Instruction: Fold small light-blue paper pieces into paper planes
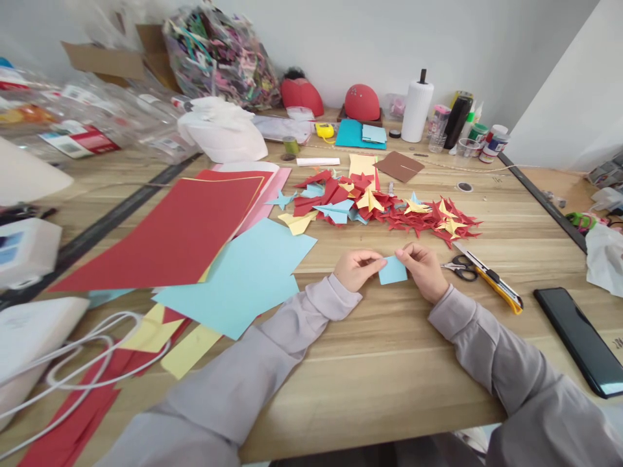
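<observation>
A small light-blue piece of paper [393, 271] is held between both hands just above the wooden table [360, 389]. My left hand [359, 269] pinches its left edge with thumb and fingers. On the opposite side, my right hand [424, 269] grips the upper right corner, thumb on top. Beyond the hands lies a pile of folded paper shapes in red, yellow and blue [335, 200], with red and yellow folded stars [438, 219] at its right. Scissors [462, 267] and a yellow utility knife [501, 290] rest close to my right hand.
Large red sheets [170, 233] and light-blue sheets [243, 272] spread out on the left. White cables [104, 350] lie near paper strips [73, 415]. A black phone [579, 337] is at the right. Along the back stand a white bottle [417, 110], several containers and a bag of scraps [219, 58].
</observation>
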Motion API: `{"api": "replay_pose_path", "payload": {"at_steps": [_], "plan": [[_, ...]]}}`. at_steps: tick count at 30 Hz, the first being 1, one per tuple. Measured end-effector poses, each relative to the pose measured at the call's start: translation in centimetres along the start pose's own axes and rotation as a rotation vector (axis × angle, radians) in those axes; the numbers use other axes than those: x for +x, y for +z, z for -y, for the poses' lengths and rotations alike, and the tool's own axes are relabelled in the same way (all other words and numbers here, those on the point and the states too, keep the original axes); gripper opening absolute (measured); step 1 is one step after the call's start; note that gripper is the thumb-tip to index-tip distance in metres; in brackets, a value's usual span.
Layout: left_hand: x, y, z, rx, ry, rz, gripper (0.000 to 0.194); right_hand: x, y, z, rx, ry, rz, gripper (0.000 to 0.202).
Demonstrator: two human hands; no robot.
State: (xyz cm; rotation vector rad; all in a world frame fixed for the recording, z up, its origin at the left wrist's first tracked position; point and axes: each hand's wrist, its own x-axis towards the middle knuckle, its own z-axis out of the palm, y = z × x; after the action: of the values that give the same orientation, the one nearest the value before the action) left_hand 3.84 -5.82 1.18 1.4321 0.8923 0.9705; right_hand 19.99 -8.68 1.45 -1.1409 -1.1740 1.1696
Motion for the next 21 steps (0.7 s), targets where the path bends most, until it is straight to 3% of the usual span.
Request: {"api": "replay_pose_path", "payload": {"at_steps": [8,14,21], "plan": [[0.07,-0.14,-0.33,-0.034,0.046,-0.057,0.023,-0.18,0.21,0.35,-0.131,-0.003,0.214,0.023],[0.18,-0.24,-0.17,-0.075,0.028,-0.065,0.018,-0.18,0.09,0.41,-0.148,-0.028,0.190,0.016],[0.19,-0.17,-0.69,-0.141,-0.102,-0.173,0.020,-0.16,-0.07,0.44,-0.078,0.012,0.147,0.011]]}}
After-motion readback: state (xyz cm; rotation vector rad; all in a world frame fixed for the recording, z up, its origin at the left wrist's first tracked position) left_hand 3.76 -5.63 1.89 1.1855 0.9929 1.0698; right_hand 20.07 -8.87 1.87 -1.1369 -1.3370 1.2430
